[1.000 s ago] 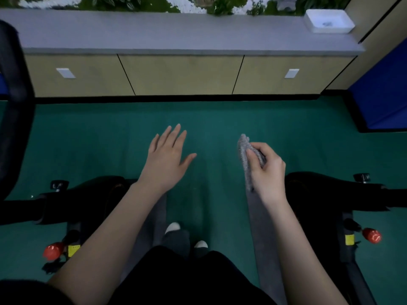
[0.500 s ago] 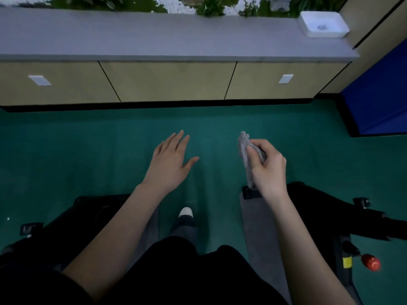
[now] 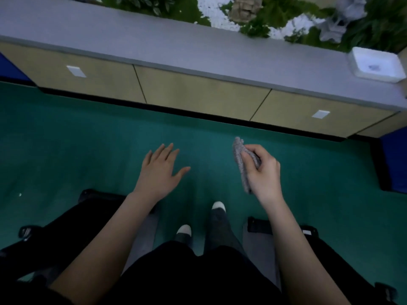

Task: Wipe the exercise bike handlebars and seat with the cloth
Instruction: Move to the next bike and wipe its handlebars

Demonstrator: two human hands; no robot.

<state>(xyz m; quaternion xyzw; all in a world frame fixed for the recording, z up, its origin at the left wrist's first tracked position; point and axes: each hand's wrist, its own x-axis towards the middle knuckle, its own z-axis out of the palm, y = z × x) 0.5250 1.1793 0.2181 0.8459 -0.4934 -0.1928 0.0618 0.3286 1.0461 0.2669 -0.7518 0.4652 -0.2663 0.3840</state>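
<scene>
Head camera looking down past the person's own forearms to a smooth teal-green floor; at lower left a black, matte machine frame [image 3: 72, 219] crosses the view, too dark to say which part of the exercise bike it is; the left hand [image 3: 159, 170] hovers above the floor, palm down, fingers straight and spread, holding nothing, probably free to steady or reach; below centre, two white-toed shoes [image 3: 184, 229] point forward; the cloth [image 3: 240, 155], grey, nubbly and bunched into a narrow fold, sticks up above the right hand [image 3: 262, 175], whose fingers and thumb curl round it, likely gathered into a wiping pad; at lower right sits another black frame [image 3: 330, 254]; neither handlebars nor seat can be made out, so wiping looks not yet begun; far right, a white square dish [image 3: 374, 64] rests on a grey ledge [image 3: 154, 45] above tan cabinet panels.
</scene>
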